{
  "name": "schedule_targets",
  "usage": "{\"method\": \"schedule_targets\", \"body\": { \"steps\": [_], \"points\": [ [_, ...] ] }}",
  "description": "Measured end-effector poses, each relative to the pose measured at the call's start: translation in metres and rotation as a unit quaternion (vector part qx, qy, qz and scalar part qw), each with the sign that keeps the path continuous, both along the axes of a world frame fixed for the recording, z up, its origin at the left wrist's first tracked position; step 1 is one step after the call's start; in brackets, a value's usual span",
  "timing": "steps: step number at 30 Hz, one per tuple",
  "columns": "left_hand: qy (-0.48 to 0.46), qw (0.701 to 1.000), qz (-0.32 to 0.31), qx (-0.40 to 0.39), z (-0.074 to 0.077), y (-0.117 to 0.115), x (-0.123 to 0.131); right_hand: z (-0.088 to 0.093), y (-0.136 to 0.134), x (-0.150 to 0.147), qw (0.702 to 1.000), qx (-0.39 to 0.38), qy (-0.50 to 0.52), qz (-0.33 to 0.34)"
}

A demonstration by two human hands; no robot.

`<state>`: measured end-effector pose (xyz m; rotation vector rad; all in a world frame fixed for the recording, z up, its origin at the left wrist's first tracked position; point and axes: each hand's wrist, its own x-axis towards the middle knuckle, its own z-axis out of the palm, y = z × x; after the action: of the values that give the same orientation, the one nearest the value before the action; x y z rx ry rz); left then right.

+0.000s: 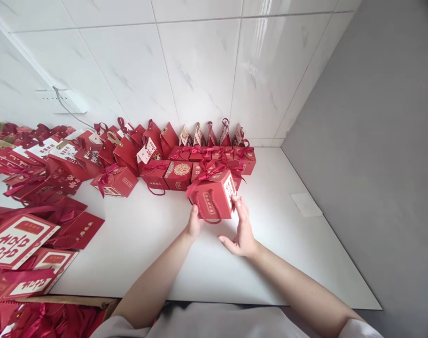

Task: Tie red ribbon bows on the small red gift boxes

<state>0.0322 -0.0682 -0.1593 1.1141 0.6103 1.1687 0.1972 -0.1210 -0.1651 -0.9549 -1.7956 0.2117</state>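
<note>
Head view. The left grip (pixel 194 223) is closed about the lower left side of a red cardboard gift box (pixel 205 203), its thumb on the near corner and its fingers hidden by the box. The right grip (pixel 242 230) is spread: its fingers touch the white printed panel (pixel 229 187) on the box's right face, while the thumb stands apart, pointing toward the left grip. The box lies between and just beyond both grips, slightly tilted; whether its base meets the white desk (pixel 280 267) cannot be told. A dark-red satin bow (pixel 206 172) tops it, and a twisted red cord handle (pixel 217 213) hangs on its near face.

Beyond the grips, red bow-tied boxes (pixel 153 174) stand in rows, backed by peaked red-and-white boxes with ribbon loops (pixel 199 137). Left of the left grip sits a single red box with a bow (pixel 120 180); farther left are crowded red peaked boxes (pixel 64 157) and, nearer the body, larger red boxes with white panels (pixel 21 239). To the right of the right grip lies a flat white rectangular sheet (pixel 306 204).
</note>
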Motion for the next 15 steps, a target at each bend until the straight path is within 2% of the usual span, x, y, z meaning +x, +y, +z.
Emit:
{"method": "schedule_targets", "body": {
  "steps": [2,6,9,12,15],
  "points": [
    [-0.064,0.995,-0.001,-0.082,0.006,0.001,-0.001,0.0,0.001,0.001,0.999,0.013,-0.049,0.017],
    [-0.153,0.962,-0.105,-0.201,0.011,0.006,-0.006,0.002,0.003,0.001,0.986,0.11,-0.122,0.036],
    [-0.181,0.946,-0.123,-0.24,0.006,0.012,-0.012,0.002,0.001,-0.002,0.98,0.141,-0.131,0.048],
    [-0.165,0.938,-0.136,-0.272,0.001,0.016,-0.014,0.001,-0.001,-0.004,0.978,0.15,-0.14,0.044],
    [-0.148,0.944,-0.138,-0.26,0.001,0.017,-0.014,0.001,0.001,0.0,0.976,0.167,-0.137,0.042]
  ]
}}
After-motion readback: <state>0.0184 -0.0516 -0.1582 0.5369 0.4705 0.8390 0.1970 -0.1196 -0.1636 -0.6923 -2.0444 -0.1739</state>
